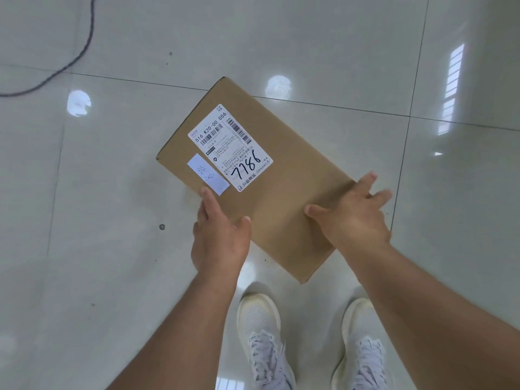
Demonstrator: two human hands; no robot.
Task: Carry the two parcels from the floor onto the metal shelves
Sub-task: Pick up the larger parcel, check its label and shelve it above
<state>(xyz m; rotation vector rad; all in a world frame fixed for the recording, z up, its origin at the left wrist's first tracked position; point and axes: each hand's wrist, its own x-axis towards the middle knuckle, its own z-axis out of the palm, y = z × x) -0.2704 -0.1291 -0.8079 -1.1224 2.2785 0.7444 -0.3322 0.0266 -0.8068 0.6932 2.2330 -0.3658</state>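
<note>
A flat brown cardboard parcel (281, 175) is held above the glossy tiled floor, turned diagonally. Its top bears a white shipping label (229, 147) with "7786" handwritten on it and a small pale sticker (208, 174). My left hand (219, 235) grips the parcel's near left edge, thumb on top. My right hand (351, 215) grips the near right edge, fingers spread over the side. No second parcel and no metal shelves are in view.
Pale shiny floor tiles (112, 192) fill the view. A dark cable (70, 60) curves across the far left. My two white sneakers (264, 342) stand directly below the parcel.
</note>
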